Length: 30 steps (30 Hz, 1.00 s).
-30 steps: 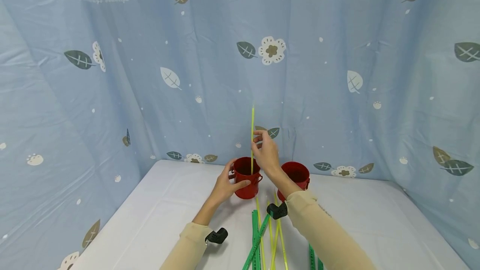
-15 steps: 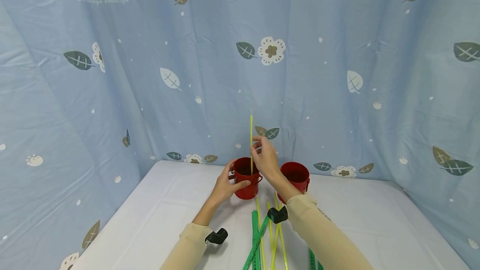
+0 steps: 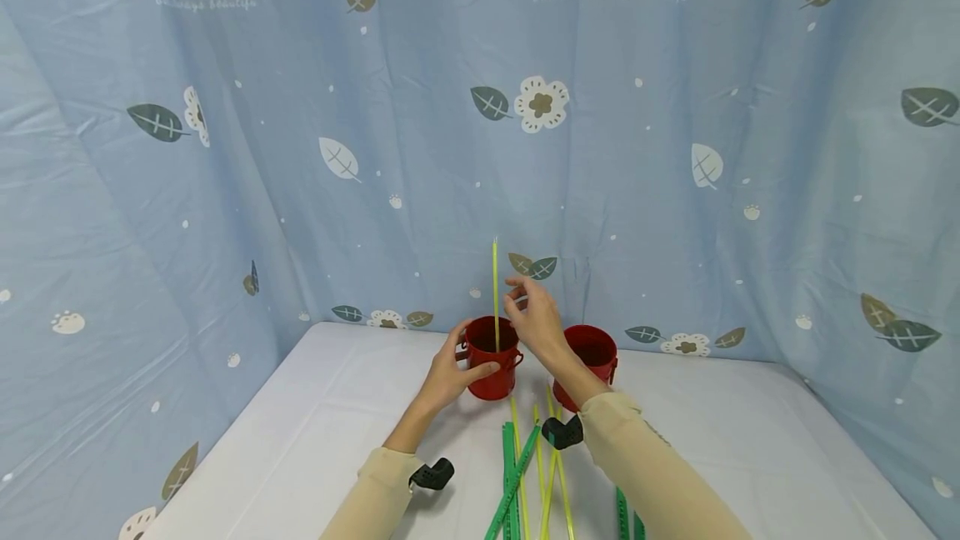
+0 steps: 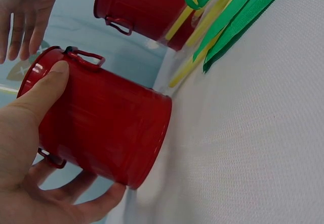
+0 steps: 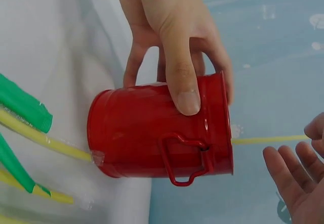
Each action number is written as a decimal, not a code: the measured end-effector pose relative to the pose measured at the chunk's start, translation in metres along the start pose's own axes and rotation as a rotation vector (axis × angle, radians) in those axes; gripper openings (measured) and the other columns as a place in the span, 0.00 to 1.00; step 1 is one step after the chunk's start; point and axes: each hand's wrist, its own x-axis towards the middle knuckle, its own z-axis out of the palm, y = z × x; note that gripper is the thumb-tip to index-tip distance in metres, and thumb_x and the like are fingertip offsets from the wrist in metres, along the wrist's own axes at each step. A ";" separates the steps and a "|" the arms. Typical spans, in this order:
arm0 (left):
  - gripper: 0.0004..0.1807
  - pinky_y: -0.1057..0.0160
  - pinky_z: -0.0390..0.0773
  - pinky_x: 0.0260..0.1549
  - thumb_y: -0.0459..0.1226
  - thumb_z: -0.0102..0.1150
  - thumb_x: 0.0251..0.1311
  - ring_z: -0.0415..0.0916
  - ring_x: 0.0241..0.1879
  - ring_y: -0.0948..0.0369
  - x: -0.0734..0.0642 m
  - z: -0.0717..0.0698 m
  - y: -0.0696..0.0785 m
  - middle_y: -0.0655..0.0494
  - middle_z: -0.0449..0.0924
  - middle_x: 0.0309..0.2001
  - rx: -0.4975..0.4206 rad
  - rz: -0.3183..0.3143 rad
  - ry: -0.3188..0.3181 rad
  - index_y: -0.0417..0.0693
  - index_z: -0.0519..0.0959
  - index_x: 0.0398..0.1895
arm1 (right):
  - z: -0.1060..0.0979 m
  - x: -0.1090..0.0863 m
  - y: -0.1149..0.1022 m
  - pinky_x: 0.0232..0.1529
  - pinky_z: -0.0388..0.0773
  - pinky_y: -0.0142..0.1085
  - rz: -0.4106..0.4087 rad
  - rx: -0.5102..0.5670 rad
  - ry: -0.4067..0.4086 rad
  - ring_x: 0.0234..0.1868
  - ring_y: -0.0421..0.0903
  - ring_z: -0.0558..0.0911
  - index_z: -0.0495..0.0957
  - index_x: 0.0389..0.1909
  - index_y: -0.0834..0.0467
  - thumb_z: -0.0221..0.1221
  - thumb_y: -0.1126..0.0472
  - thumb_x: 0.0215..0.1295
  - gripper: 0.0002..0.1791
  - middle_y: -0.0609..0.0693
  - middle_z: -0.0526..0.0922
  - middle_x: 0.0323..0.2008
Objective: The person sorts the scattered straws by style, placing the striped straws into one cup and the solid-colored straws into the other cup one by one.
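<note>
My left hand [image 3: 447, 373] grips a small red metal bucket [image 3: 491, 386] on the white table, thumb on the near wall and fingers round the far side. A thin yellow stick [image 3: 496, 282] stands nearly upright in the bucket, its upper half above the rim. Just right of the stick is my right hand [image 3: 536, 315], fingers loosely bent and holding nothing. In the right wrist view, the yellow stick [image 5: 268, 140] comes out of the bucket's mouth near my right fingertips. A wire side handle [image 5: 185, 158] hangs on the bucket; its inside bottom is hidden.
A second red bucket [image 3: 606, 367] stands to the right, partly behind my right forearm. In front lie several yellow sticks [image 3: 565, 494] and green strips [image 3: 517, 482], some crossing. More green strips [image 3: 622, 515] lie by the right sleeve. A blue patterned curtain [image 3: 420, 107] hangs behind the table.
My right hand lowered the yellow stick a little into the bucket, then let go and drew slightly right. The stick now leans a bit left. My left hand has stayed on the bucket.
</note>
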 end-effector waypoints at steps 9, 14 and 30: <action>0.49 0.45 0.74 0.61 0.45 0.72 0.54 0.70 0.64 0.44 -0.002 0.000 -0.001 0.46 0.66 0.68 0.002 -0.001 0.004 0.55 0.54 0.76 | -0.009 -0.009 0.002 0.26 0.81 0.30 -0.012 0.050 -0.064 0.35 0.52 0.84 0.77 0.54 0.56 0.59 0.63 0.68 0.14 0.55 0.81 0.38; 0.49 0.44 0.74 0.61 0.45 0.72 0.54 0.71 0.63 0.44 -0.002 0.000 -0.001 0.46 0.67 0.68 -0.006 -0.002 0.003 0.57 0.54 0.76 | -0.012 -0.017 0.001 0.22 0.81 0.28 -0.047 0.071 -0.100 0.34 0.53 0.84 0.76 0.55 0.57 0.59 0.63 0.68 0.15 0.55 0.81 0.38; 0.49 0.42 0.75 0.59 0.45 0.71 0.55 0.70 0.63 0.42 -0.001 0.001 0.000 0.45 0.66 0.68 -0.003 0.005 0.002 0.54 0.53 0.77 | -0.031 -0.049 -0.006 0.23 0.81 0.28 0.010 0.067 -0.214 0.35 0.51 0.85 0.74 0.59 0.54 0.60 0.58 0.69 0.19 0.53 0.80 0.39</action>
